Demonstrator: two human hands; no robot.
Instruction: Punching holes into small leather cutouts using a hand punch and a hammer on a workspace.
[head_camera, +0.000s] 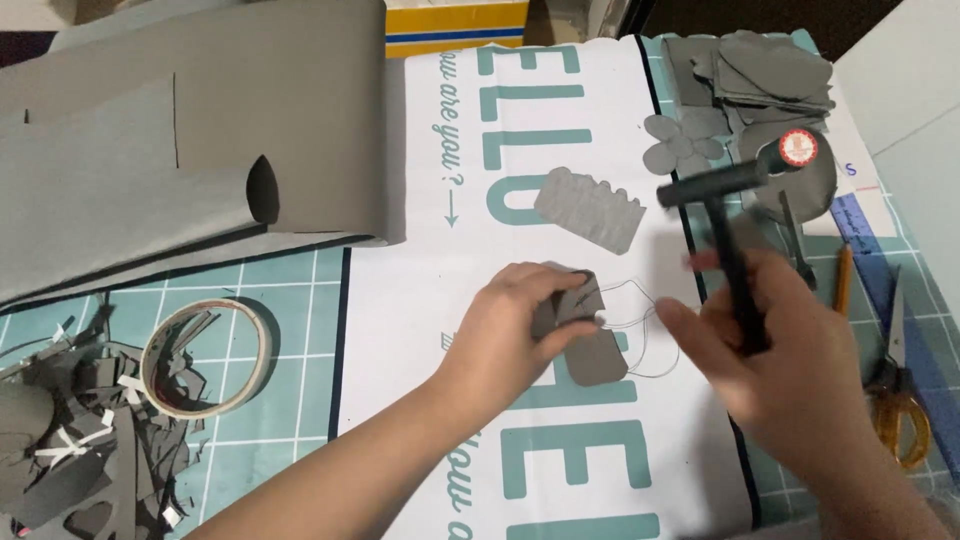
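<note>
My left hand presses down on a small grey cut-out piece lying on a white printed sheet. My right hand grips the handle of a small black hammer, whose head is raised and blurred above the sheet, to the right of the piece. A thin wire outline shows beside the piece. A grey piece with a scalloped edge lies farther back on the sheet.
A large grey sheet covers the back left. A tape roll and grey scraps sit on the teal cutting mat at left. Cut grey shapes are stacked at back right. Scissors, a pencil and a blue ruler lie at right.
</note>
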